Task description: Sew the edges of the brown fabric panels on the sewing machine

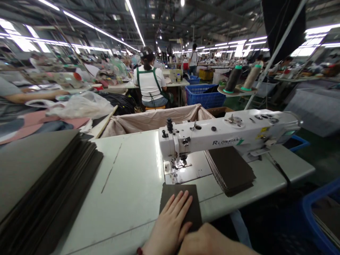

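Observation:
My left hand [174,219] lies flat, fingers stretched out, on a dark grey-brown fabric piece [193,200] at the front of the sewing table. Curled in at the near edge of that piece is my right hand [208,241]; its fingertips are hidden, and I cannot make out what they hold. Just beyond the piece stands a white sewing machine [199,138], its needle and presser foot [182,163] in front of the fabric and apart from it. A stack of similar dark pieces [230,170] sits under the machine's arm.
A tall pile of larger dark sheets [34,170] covers the table's left side. Two thread cones [243,78] stand behind the machine. A cloth-lined bin [148,120] lies past the far edge, and a blue crate [309,212] is at lower right. A person [150,79] sits ahead, back turned.

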A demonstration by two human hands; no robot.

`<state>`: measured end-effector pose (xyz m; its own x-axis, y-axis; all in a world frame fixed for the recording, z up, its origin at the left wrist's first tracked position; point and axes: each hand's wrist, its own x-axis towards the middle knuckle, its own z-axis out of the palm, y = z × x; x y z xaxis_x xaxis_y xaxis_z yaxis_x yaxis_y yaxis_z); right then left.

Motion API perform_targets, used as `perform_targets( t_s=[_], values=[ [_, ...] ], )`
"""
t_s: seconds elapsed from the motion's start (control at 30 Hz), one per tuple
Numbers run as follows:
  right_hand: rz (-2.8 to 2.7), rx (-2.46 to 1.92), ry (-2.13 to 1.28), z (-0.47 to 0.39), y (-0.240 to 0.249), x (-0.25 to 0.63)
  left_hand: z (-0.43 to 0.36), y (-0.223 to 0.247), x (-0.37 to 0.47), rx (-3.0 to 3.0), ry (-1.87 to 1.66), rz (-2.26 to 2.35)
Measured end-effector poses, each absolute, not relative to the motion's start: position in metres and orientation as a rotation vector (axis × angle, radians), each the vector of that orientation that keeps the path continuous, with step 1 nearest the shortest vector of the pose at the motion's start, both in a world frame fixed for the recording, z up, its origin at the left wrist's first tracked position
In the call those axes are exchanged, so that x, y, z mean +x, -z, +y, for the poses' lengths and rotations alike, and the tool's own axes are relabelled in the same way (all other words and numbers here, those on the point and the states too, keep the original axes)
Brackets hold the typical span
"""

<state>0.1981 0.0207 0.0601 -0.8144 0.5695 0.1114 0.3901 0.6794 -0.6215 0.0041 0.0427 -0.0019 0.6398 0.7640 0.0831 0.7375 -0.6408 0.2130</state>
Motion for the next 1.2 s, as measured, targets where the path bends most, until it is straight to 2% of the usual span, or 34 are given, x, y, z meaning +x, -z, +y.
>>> perform_targets(
  t_s=[0.07,0.17,0.33,0.67,1.0,1.2],
  values=[
    [-2.553,-0.909,-0.864,0.05,-0.056,0.193,0.037,0.002,-0.025,2.689,-0.234,1.386],
    [-2.58,-1.165,-0.661,0.1,-0.049,0.176,0.038,-0.003,-0.059,2.624,-0.2,1.615],
    [-2.657,-1.249,-0.432,0.146,-0.04,0.156,0.066,-0.011,-0.072,2.563,-0.185,1.626],
    [-2.587,-1.314,-0.466,0.14,-0.014,0.181,0.112,-0.015,-0.049,2.555,-0.323,1.528],
    [-2.664,-1.268,-0.416,0.147,-0.028,0.169,0.071,-0.03,-0.076,2.5,-0.169,1.454],
    [-2.679,-1.3,-0.408,0.15,-0.029,0.166,0.088,-0.023,-0.072,2.508,-0.224,1.529]
  ],
)
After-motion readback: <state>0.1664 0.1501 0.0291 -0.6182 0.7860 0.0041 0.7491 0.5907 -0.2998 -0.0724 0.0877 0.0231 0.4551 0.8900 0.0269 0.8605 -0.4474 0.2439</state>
